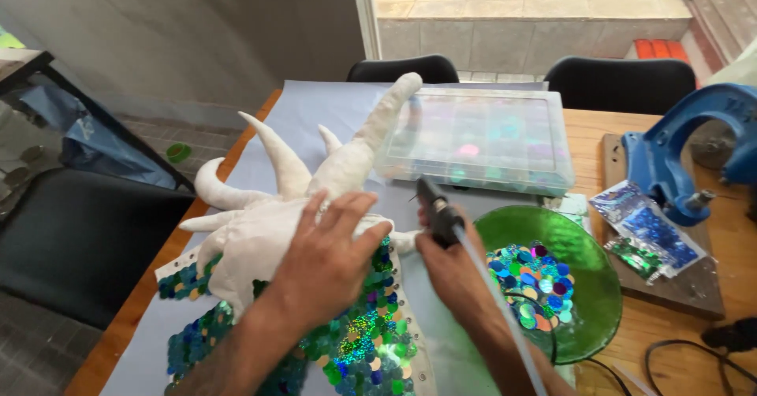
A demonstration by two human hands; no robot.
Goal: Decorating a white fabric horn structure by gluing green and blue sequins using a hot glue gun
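Now left hand [327, 258] flat, fingers spread, on horned fabric shape [268, 223]; right hand [453, 266] gripping glue gun [438, 211]

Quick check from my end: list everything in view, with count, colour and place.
Horned shape: one, white, table left, under left hand.
Sequin fabric: one, green-blue, below the shape.
Glue gun: one, black, in right hand.
Bowl: one, green glass, holds loose sequins, right of centre.
Compartment box: one, clear, table back.
Press: one, blue, far right.
Sequin packets: a few, blue-green, by the press.
Paper sheet: one, pale blue, covering table.
Chairs: two, black, behind table.
Left hand: flat on shape.
Right hand: gripping gun.
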